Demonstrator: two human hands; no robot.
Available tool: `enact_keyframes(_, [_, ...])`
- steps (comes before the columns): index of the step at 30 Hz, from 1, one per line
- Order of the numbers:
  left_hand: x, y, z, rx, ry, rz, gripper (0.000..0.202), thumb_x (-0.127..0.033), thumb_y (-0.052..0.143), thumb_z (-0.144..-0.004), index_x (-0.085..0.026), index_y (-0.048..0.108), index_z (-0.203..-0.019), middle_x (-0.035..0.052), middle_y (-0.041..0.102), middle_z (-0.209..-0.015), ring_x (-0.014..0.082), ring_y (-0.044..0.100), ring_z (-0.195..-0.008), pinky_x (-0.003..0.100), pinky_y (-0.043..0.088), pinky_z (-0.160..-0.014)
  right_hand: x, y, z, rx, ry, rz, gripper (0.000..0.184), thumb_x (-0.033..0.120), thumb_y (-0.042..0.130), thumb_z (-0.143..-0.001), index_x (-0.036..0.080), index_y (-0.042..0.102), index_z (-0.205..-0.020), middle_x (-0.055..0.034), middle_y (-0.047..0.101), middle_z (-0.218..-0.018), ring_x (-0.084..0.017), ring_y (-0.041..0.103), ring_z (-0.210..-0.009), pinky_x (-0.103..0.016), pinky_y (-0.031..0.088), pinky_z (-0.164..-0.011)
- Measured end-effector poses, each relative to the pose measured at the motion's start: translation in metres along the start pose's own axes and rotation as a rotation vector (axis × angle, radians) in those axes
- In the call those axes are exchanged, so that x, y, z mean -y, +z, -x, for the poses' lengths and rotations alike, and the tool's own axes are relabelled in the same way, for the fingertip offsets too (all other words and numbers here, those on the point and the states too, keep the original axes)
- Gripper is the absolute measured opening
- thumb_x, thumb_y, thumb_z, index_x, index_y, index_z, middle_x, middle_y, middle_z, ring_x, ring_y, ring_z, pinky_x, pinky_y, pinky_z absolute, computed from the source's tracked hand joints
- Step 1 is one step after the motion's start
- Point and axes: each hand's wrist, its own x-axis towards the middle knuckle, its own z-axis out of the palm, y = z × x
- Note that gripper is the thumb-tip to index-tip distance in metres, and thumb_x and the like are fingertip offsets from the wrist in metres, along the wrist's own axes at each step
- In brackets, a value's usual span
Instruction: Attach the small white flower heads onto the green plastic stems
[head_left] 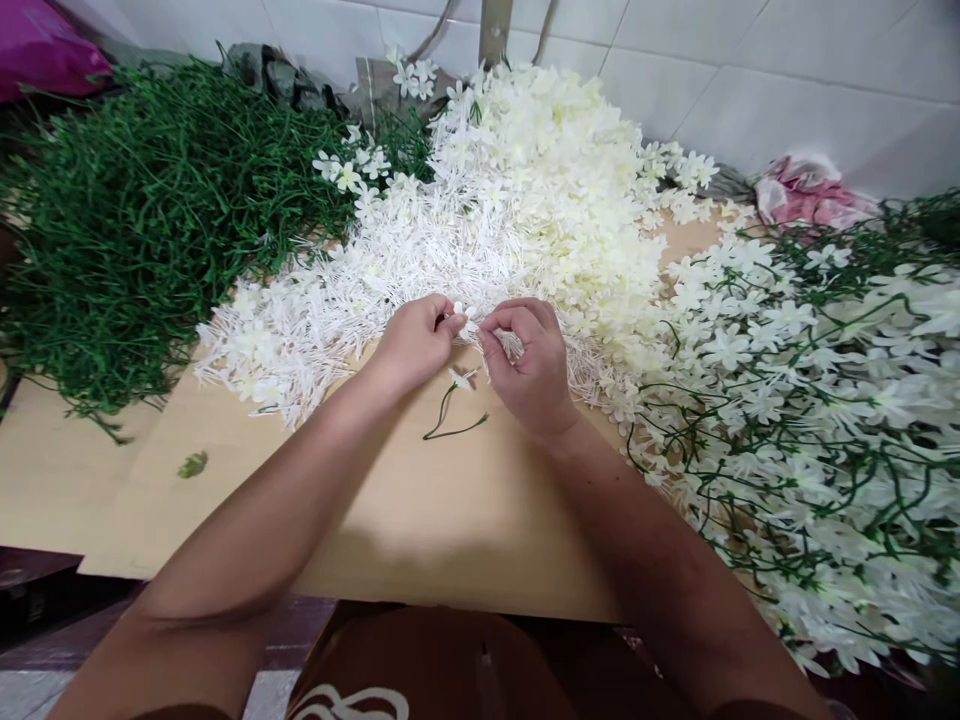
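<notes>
My left hand (421, 340) is closed in a pinch on a small white artificial flower (460, 311). Close beside it, my right hand (531, 360) has thumb and forefinger pressed together; whatever is between them is too small to make out. Both hands are at the front of a heap of white flower pieces (480, 235) with thin white stalks. Just below them, a forked green plastic stem (448, 425) lies on the cardboard, with a white flower (462, 379) at one end.
A big pile of green stems (165, 200) fills the left. At the right lie many white flowers on green stems (840, 420). Cardboard (465, 540) covers the table, with a small green scrap (193, 464). A pink-and-white bag (814, 195) rests by the tiled wall (750, 80).
</notes>
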Motion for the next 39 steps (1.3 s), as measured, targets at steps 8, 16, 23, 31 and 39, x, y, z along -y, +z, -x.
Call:
enact_keyframes(8, [-0.003,0.002,-0.002,0.039,-0.034,0.174,0.035,-0.014,0.050,-0.088,-0.019,0.039,-0.055,-0.0065,0.036,-0.052,0.0091,0.032,-0.054,0.027,0.025,-0.057,0.002,0.004,0.001,0.068,0.315,-0.390,0.005,0.017,0.056,-0.086,0.022,0.055,-0.084,-0.0029,0.064,-0.090,-0.016,0.065,-0.090,-0.033,0.057,-0.076])
enact_keyframes(16, [0.001,0.002,-0.003,0.087,-0.004,0.377,0.019,-0.016,0.056,-0.082,-0.016,0.052,-0.064,-0.0038,0.051,-0.058,0.0091,0.044,-0.058,0.024,0.034,-0.061,0.003,0.003,-0.002,0.027,0.348,-0.339,0.005,0.020,0.058,-0.084,0.021,0.054,-0.080,0.0007,0.058,-0.077,-0.011,0.058,-0.072,-0.027,0.053,-0.064])
enact_keyframes(23, [0.007,0.000,-0.002,0.054,0.021,0.425,0.014,-0.025,0.064,-0.077,-0.015,0.060,-0.069,-0.0017,0.055,-0.062,0.0098,0.048,-0.059,0.024,0.039,-0.061,-0.001,0.001,-0.002,0.011,0.337,-0.293,0.009,0.016,0.055,-0.084,0.021,0.057,-0.091,-0.0010,0.062,-0.085,-0.011,0.059,-0.073,-0.027,0.052,-0.065])
enact_keyframes(31, [0.008,-0.006,-0.003,0.076,-0.001,0.458,0.012,-0.024,0.071,-0.071,-0.012,0.071,-0.076,0.0026,0.068,-0.072,0.0117,0.056,-0.067,0.025,0.044,-0.067,-0.002,0.004,0.001,0.051,0.341,-0.284,0.003,0.020,0.057,-0.085,0.021,0.057,-0.089,-0.0012,0.062,-0.083,-0.012,0.060,-0.074,-0.028,0.052,-0.065])
enact_keyframes(39, [0.005,-0.007,-0.005,0.079,0.004,0.458,0.020,-0.031,0.072,-0.070,-0.014,0.062,-0.067,0.0003,0.061,-0.065,0.0104,0.051,-0.062,0.024,0.041,-0.062,-0.006,0.005,0.003,0.041,0.356,-0.293,0.005,0.019,0.057,-0.084,0.021,0.059,-0.088,-0.0009,0.062,-0.083,-0.012,0.060,-0.074,-0.028,0.052,-0.066])
